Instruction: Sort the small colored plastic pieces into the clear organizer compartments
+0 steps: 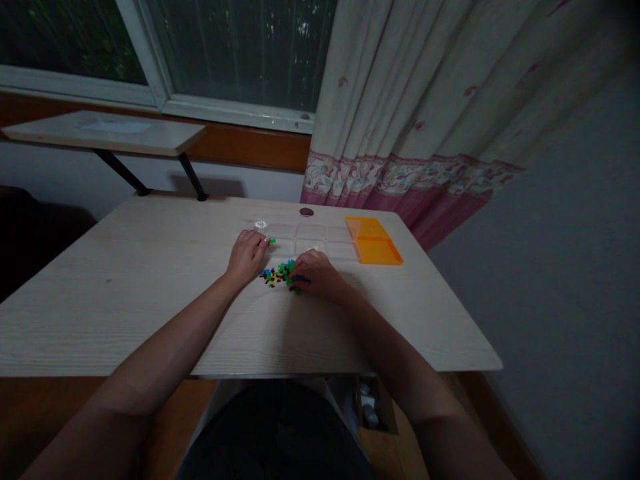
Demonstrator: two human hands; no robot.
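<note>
A heap of small coloured pieces [278, 273], green, blue, yellow and black, lies on the pale wooden table [150, 300]. My left hand [247, 256] rests just left of the heap, fingers curled, with a small green piece [272, 241] at its fingertips. My right hand [317, 275] lies on the heap's right side, fingers bent over the pieces and pinched on a dark blue one. A clear compartment tray [320, 240] sits just beyond both hands.
An orange lid [373, 241] lies right of the clear tray. A small white round object [260, 225] and a dark round one [307, 212] sit at the table's far edge. A shelf, a window and a curtain stand behind. The table's right edge is near the wall.
</note>
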